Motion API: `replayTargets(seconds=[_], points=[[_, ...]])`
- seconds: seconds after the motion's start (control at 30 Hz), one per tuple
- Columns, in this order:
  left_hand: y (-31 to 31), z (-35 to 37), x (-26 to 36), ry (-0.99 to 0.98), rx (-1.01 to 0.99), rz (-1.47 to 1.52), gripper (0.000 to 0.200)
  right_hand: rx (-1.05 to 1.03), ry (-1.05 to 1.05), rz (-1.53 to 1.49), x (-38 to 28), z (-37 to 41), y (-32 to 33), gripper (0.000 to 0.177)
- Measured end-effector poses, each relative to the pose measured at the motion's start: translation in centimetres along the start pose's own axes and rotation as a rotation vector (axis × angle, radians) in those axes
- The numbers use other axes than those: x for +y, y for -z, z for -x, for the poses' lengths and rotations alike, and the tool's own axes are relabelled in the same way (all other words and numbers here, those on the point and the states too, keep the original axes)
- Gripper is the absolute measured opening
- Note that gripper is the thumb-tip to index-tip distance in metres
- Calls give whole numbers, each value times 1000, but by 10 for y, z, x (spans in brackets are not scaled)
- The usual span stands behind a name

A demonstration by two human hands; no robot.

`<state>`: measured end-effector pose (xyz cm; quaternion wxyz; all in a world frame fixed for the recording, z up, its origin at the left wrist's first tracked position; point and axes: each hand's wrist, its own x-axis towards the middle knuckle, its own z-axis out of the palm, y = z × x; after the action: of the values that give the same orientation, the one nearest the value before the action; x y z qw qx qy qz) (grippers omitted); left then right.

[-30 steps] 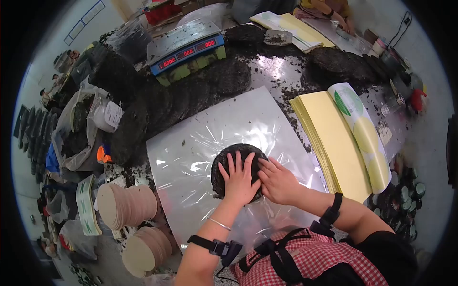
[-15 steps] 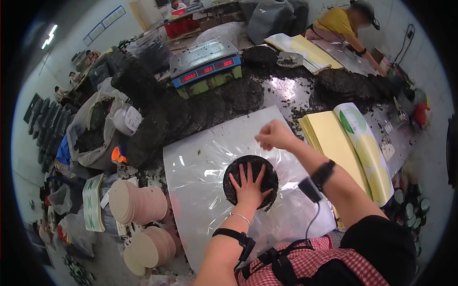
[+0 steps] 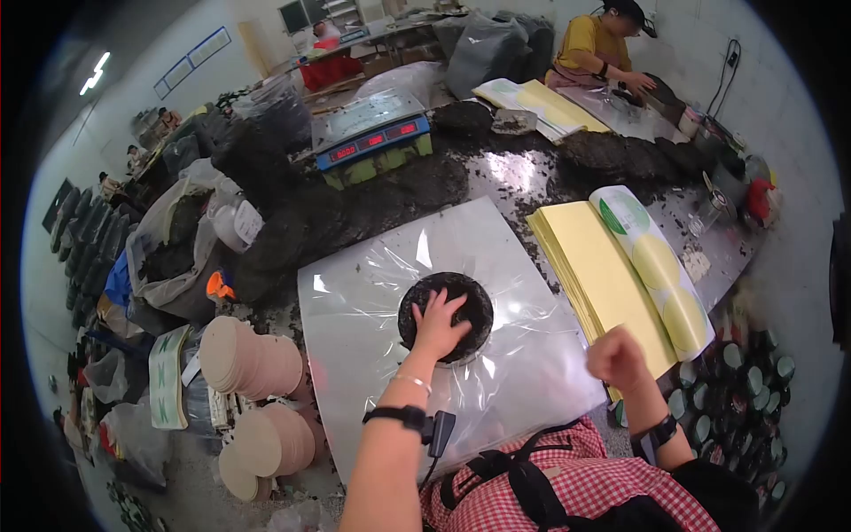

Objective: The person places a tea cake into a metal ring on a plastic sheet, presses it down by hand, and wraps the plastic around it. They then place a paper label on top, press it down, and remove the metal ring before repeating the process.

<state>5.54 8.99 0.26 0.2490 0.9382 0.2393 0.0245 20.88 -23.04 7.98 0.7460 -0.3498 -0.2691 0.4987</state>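
Observation:
My left hand (image 3: 436,326) lies with fingers spread on a dark, round, pressed cake of leafy-looking material (image 3: 479,310). The cake sits in the middle of a clear plastic sheet (image 3: 523,346), which wrinkles outward around it over a grey board. Off to the right, my right hand (image 3: 617,357) is closed in a fist over the near part of a stack of yellow paper sheets (image 3: 581,239). Whatever its fingers may hold is hidden. A rolled printed sheet (image 3: 651,266) rests along that stack's right side.
A blue digital scale (image 3: 372,142) stands behind, among dark cakes and crumbs (image 3: 372,204). Round cardboard discs (image 3: 248,359) are stacked at left near an open plastic bag (image 3: 168,257). Several dark jars or cans (image 3: 731,403) crowd the right. A co-worker (image 3: 594,49) handles something dark at the far right.
My right hand has moved from above the cake back toward me and to the right. My left hand stays on the cake, fingers slightly more bent. The co-worker has straightened up.

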Motion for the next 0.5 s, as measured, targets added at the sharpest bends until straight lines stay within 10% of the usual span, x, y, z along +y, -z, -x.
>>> replayTargets(seconds=[0.07,0.1,0.17,0.2,0.23,0.37,0.4,0.5], points=[[67,52,56,127,338,1080,35,238,-53,919,45,7,24,23],[83,94,75,-32,372,1084,39,131,4,1326,56,0,23,43],[36,182,107,-404,-445,2029,67,106,136,1686,85,-32,13,102],[19,210,129,162,-504,1617,70,173,179,1703,93,-57,1,121],[-5,221,134,-616,-500,1282,66,179,345,1463,112,-83,13,131],[-64,242,52,82,146,412,75,129,476,833,124,-156,-2,135],[-65,242,43,314,348,56,80,176,436,975,123,-160,-18,126],[-54,190,40,284,713,242,84,68,240,1753,111,-176,-66,80]])
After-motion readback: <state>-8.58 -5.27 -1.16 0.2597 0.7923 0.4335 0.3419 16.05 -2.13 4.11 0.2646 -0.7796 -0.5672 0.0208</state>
